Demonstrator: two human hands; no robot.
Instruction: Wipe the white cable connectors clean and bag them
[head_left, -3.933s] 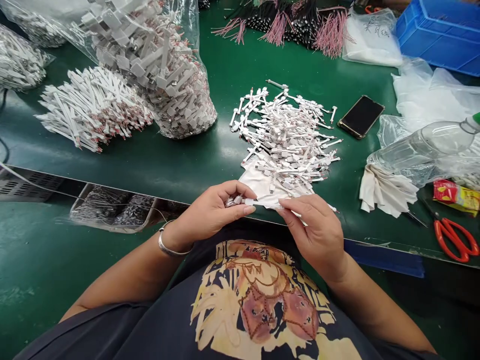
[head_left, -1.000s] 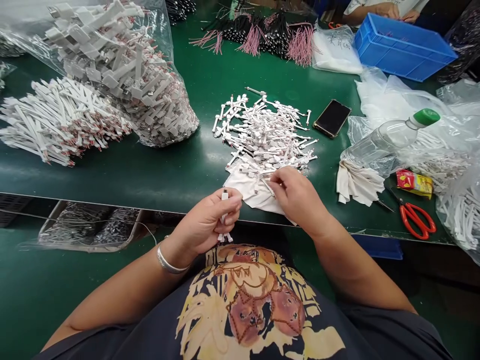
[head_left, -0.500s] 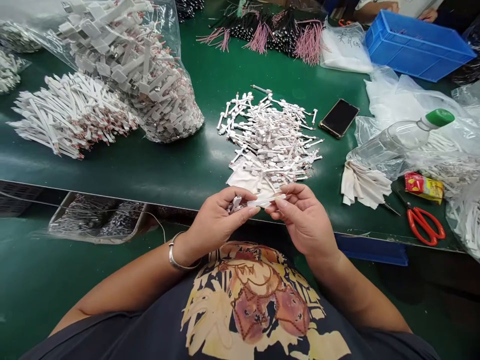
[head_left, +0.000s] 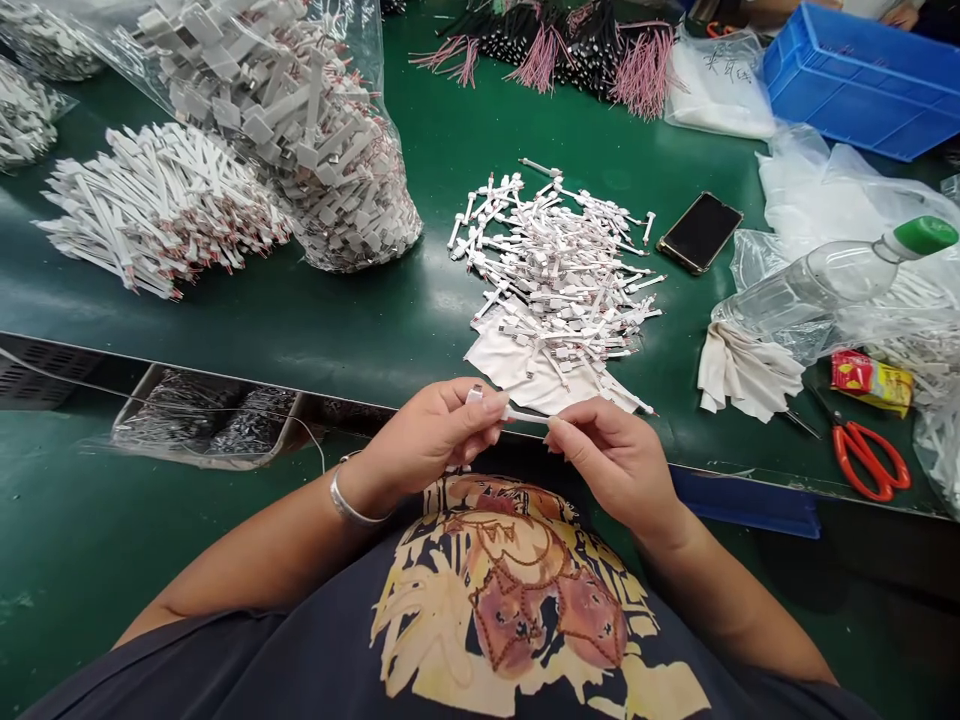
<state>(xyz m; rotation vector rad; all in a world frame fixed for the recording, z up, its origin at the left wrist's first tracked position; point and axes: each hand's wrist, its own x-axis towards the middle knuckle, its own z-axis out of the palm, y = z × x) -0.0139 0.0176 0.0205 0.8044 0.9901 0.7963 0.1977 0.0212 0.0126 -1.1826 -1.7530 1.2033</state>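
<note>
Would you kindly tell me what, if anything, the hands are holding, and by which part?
A white cable: the left hand grips near one end, the right hand near the other. The left also holds other cables, mostly hidden.

The left grip [head_left: 435, 432] and right grip [head_left: 619, 462] hold one white cable [head_left: 531, 417] between them.

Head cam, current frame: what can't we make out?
Head view: right-hand end of the white cable, covered by fingers of the right hand.
Head view: how many connectors the left hand holds; its fingers hide them.
Head view: writing on the white bag, too small to read surely.
Head view: top of the large clear bag, cut off by the upper edge.
Head view: blue bin, cut off by the right edge.
</note>
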